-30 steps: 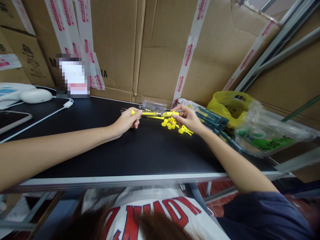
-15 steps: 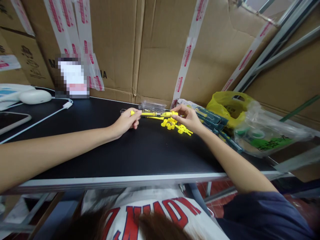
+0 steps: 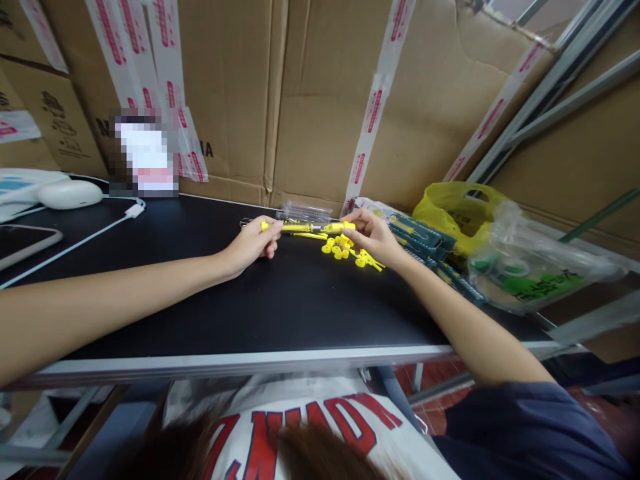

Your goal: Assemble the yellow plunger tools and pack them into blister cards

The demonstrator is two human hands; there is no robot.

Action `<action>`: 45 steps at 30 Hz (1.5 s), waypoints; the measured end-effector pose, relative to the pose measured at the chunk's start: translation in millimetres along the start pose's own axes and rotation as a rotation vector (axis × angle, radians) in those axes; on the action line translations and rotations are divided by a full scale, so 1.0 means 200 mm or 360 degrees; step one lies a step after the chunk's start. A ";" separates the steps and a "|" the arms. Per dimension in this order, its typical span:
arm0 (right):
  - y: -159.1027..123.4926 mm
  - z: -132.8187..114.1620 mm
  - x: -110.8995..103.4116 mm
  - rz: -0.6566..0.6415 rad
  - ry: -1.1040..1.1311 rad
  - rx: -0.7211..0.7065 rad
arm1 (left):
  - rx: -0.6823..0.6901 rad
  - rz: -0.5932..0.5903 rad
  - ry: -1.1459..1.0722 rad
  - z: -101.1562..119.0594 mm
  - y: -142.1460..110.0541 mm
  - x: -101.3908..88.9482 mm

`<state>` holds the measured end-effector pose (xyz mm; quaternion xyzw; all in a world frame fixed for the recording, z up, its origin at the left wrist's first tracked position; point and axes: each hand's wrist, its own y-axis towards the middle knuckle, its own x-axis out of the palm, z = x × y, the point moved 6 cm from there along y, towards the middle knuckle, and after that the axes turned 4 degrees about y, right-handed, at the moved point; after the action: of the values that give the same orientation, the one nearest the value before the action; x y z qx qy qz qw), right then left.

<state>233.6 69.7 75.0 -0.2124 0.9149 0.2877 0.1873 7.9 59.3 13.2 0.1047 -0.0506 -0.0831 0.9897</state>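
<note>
A slim yellow pen-like tool [image 3: 297,228] with a dark and metallic middle section lies level between my two hands, above the black tabletop [image 3: 280,307]. My left hand [image 3: 256,240] pinches its left end, where a yellow tip sticks out past the thumb. At the other end, the fingers of my right hand [image 3: 373,235] close on its thicker yellow part. Just below and behind the tool are small yellow round parts [image 3: 339,248] and thin yellow pieces [image 3: 370,259]. Clear plastic tubes [image 3: 307,212] lie behind it, partly covered by the tool.
Dark green packages [image 3: 425,233] are stacked right of my right hand, beside a yellow plastic bag [image 3: 457,213] and a clear bag [image 3: 540,273]. At left are a white cable [image 3: 90,237], a phone [image 3: 30,243] and a white rounded device [image 3: 70,193]. Cardboard [image 3: 320,120] walls the back.
</note>
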 end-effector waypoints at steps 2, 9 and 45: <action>0.00 0.01 0.00 -0.0009 0.0013 0.0038 | -0.0006 -0.0001 -0.0009 0.00 0.00 0.00; 0.00 -0.03 -0.05 0.0185 -0.0317 -0.0179 | 0.0006 0.0004 -0.0026 0.01 0.00 0.00; -0.03 -0.01 0.01 0.0153 -0.0382 -0.0236 | 0.0146 -0.0007 0.0021 0.04 0.02 -0.04</action>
<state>234.5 63.6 73.5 -0.1456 0.8713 0.3864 0.2652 0.6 63.0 21.2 0.1505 -0.0475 -0.0822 0.9840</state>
